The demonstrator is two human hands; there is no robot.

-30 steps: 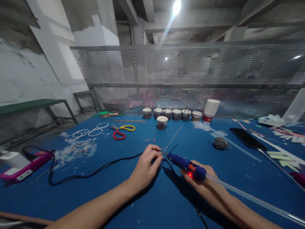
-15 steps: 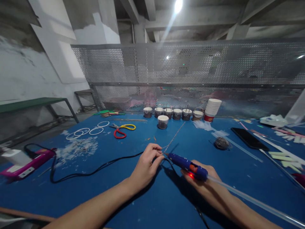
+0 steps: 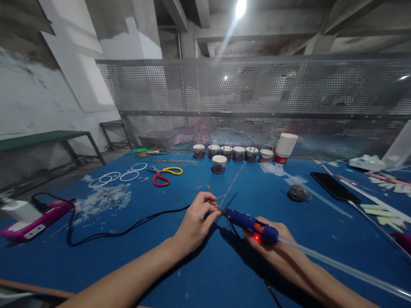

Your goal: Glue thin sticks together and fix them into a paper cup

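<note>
My left hand [image 3: 199,218] pinches a thin twisted strand [image 3: 233,182] that slants up and away over the blue table. Wrapped around a blue glue gun [image 3: 248,222] with a glowing red light is my right hand [image 3: 272,244]. The gun's tip is right beside my left fingertips, and whether it touches the strand cannot be made out. A long clear glue stick [image 3: 340,265] runs out of the gun's back end to the lower right. Beyond my hands stands a single coated cup [image 3: 219,164], in front of a row of several similar cups [image 3: 238,154].
Red-and-yellow scissors [image 3: 161,179], white rings [image 3: 129,176] and a magenta power strip [image 3: 41,222] lie left, with a black cable running towards my hands. Right are a yarn ball [image 3: 298,193], a black phone [image 3: 334,187] and stacked paper cups [image 3: 285,147]. A perforated metal screen [image 3: 257,94] stands behind.
The glue gun has shifted slightly left and down, its tip now closer to my left fingertips. The strand's far end has swung a little to the left.
</note>
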